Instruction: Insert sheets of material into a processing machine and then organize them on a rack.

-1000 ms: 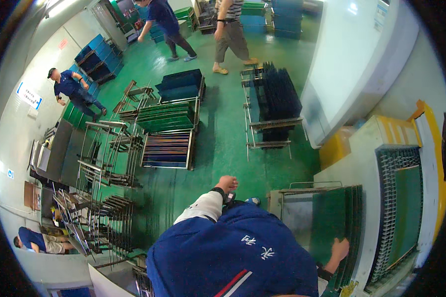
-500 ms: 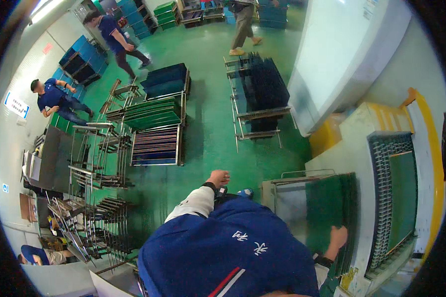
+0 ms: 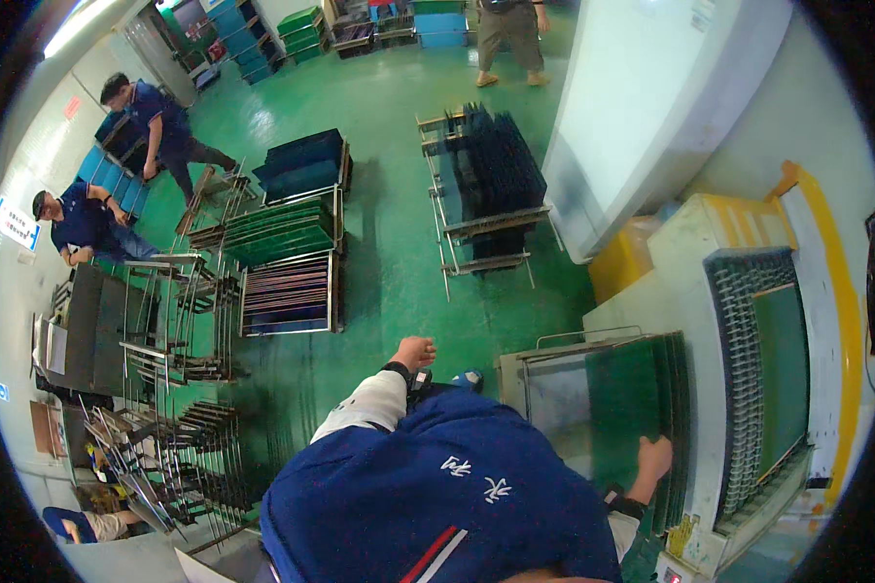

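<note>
My left hand [image 3: 415, 353] is held out in front of my waist, its fingers curled together with nothing visible in them. A dark band circles that wrist below a white sleeve. At my right side my right hand [image 3: 654, 457] is closed against a row of thin green panels [image 3: 615, 389]. Whether its fingers grip a panel edge is hidden. The panels stand upright, close together, in a low rack [image 3: 513, 379] with a metal rail.
Right of the panels stands a machine with a chain-like conveyor [image 3: 734, 389] carrying a green board [image 3: 780, 379]. Ahead are racks of dark panels [image 3: 496, 175] and green panels [image 3: 277, 231]. Metal frames [image 3: 180, 360] crowd the left. Several people stand or walk beyond, one person [image 3: 160, 126] beside blue crates.
The view has shifted slightly, moving the racks left in the picture. Two people at left and one at the far side have changed stance. My hands keep nearly the same pose.
</note>
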Tool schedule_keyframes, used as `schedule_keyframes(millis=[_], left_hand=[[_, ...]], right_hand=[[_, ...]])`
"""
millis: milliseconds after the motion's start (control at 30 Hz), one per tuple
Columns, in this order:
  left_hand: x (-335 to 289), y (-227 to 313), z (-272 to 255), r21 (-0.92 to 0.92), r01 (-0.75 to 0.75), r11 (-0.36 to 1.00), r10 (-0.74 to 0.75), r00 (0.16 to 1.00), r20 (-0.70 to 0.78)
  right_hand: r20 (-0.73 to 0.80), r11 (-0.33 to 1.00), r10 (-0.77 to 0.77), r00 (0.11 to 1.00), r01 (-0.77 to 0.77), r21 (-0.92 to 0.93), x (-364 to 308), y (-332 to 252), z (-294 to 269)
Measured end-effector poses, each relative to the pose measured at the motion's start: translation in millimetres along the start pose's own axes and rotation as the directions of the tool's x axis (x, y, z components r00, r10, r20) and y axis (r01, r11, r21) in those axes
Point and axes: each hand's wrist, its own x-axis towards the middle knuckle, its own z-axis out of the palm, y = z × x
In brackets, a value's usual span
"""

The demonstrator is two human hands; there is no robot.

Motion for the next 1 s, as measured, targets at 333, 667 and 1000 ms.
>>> schedule_keyframes(millis=[333, 667, 1000], left_hand=[[4, -6, -5, -0.045, -0.017, 0.999, 0.019, 0.999, 0.045], [-7, -2, 8, 0.061, -0.043, 0.997, 0.04, 0.999, 0.035], [-32, 6, 31, 0.029, -0.032, 0.999, 0.035, 0.995, -0.094]], right_hand=[[-0.01, 1.0, 0.014, 1.0, -0.013, 0.006, -4, -4, -7], [-0.078, 0.999, -0.03, 0.996, 0.027, -0.037, -2, 0, 4], [0.012, 1.0, 0.013, 1.0, -0.013, -0.011, 5, 3, 4]])
